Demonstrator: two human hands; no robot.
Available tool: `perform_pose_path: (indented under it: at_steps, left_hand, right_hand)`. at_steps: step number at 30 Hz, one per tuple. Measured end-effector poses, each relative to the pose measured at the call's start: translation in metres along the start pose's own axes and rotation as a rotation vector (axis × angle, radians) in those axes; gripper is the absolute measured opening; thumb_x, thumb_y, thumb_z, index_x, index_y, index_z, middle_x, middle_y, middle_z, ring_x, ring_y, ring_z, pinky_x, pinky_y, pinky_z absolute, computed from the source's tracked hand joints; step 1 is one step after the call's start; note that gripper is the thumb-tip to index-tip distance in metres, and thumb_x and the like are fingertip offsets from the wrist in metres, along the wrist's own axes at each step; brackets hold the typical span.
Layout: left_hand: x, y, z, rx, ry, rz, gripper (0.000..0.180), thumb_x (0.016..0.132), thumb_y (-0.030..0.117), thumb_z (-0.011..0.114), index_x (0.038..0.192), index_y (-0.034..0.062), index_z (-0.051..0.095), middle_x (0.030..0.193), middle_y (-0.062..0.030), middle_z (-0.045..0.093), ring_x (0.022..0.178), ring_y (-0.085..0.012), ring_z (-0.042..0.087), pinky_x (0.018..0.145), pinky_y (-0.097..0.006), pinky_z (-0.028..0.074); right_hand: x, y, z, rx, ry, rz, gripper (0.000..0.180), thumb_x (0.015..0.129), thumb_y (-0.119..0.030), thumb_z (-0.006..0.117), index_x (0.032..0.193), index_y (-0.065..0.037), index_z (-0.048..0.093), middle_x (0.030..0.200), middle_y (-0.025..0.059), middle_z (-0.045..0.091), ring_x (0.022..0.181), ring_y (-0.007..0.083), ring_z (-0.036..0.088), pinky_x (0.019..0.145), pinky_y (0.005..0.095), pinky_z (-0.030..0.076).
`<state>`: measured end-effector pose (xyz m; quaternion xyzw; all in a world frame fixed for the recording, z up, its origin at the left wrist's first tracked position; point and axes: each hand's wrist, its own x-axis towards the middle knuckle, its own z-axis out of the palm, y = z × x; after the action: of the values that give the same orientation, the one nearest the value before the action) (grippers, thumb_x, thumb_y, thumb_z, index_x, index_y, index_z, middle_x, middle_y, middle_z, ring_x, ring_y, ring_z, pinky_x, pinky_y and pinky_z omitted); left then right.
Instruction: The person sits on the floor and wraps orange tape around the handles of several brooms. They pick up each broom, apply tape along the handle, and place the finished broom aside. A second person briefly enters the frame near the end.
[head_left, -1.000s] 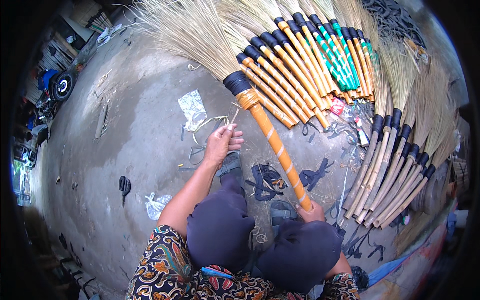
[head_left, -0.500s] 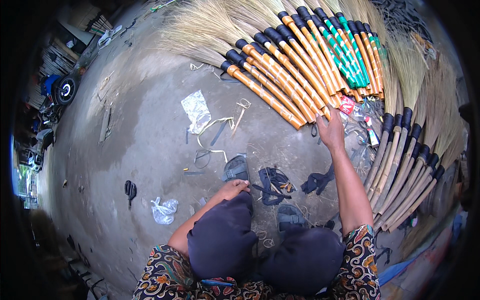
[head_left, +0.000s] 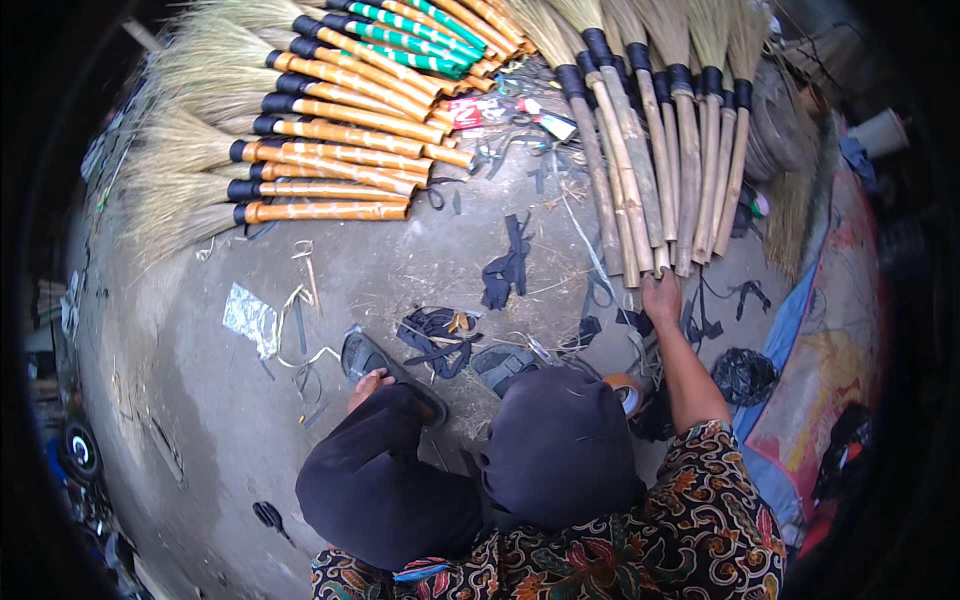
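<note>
Person: seated on the concrete floor (head_left: 200, 400), dark-trousered knees (head_left: 560, 450) drawn up, patterned sleeve at the near right.
Left hand (head_left: 368, 381): rests on the left knee beside a dark sandal (head_left: 365, 355); fingers loosely curled, holding nothing visible.
Right hand (head_left: 662, 298): reaches far right, touching the near ends of the plain-handled brooms (head_left: 650, 140); whether its fingers grip one I cannot tell.
Scraps: black strap offcuts (head_left: 505, 270) and a foil wrapper (head_left: 250, 318) lie between the knees and the brooms.
Finished stock: orange-wrapped brooms (head_left: 340, 165) lie in a row far left, green-striped ones (head_left: 420, 30) beyond.
Progress: by my judgement many handles are wrapped; the plain right-hand batch remains.
</note>
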<state>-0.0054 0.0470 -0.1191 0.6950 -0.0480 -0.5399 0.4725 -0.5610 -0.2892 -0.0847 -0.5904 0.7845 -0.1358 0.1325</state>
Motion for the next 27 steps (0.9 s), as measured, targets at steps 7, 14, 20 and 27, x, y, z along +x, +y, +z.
perform_pose_path:
  at_steps: [7, 14, 20, 27]
  left_hand:
    - [0.032, -0.011, -0.031, -0.052, -0.04, -0.183, 0.042, 0.112, 0.041, 0.063, 0.135, 0.0057, 0.065, 0.11, -0.0086, 0.076, 0.094, -0.021, 0.073, 0.084, -0.039, 0.06]
    - [0.015, -0.014, -0.047, -0.013, -0.013, -0.193, 0.04, 0.112, 0.039, 0.063, 0.133, 0.0049, 0.066, 0.109, -0.0083, 0.075, 0.094, -0.0198, 0.072, 0.084, -0.038, 0.059]
    - [-0.008, -0.015, -0.059, 0.047, 0.034, -0.25, 0.038, 0.112, 0.037, 0.063, 0.13, 0.0042, 0.067, 0.107, -0.0081, 0.075, 0.093, -0.0188, 0.071, 0.084, -0.037, 0.059]
    - [-0.029, -0.016, -0.077, 0.181, 0.045, -0.219, 0.036, 0.112, 0.036, 0.063, 0.128, 0.0034, 0.069, 0.106, -0.0078, 0.074, 0.093, -0.0176, 0.071, 0.084, -0.036, 0.058]
  right_hand:
    - [0.026, 0.013, 0.0, 0.105, 0.05, 0.054, 0.05, 0.098, -0.027, 0.071, 0.14, -0.001, 0.061, 0.135, 0.0276, 0.064, 0.128, 0.0471, 0.061, 0.109, 0.0529, 0.05]
    - [0.107, -0.031, 0.022, 0.093, 0.146, -0.178, 0.049, 0.097, -0.018, 0.07, 0.142, -0.002, 0.06, 0.135, 0.0265, 0.064, 0.129, 0.0464, 0.059, 0.111, 0.051, 0.048]
    - [0.161, -0.065, 0.018, -0.084, -0.128, 0.09, 0.06, 0.104, -0.041, 0.064, 0.151, -0.005, 0.059, 0.145, 0.026, 0.062, 0.142, 0.0418, 0.052, 0.121, 0.0494, 0.042]
    - [0.161, -0.081, -0.012, 0.021, -0.108, 0.064, 0.068, 0.087, -0.044, 0.074, 0.137, 0.002, 0.066, 0.138, 0.0325, 0.067, 0.128, 0.048, 0.065, 0.11, 0.0517, 0.052]
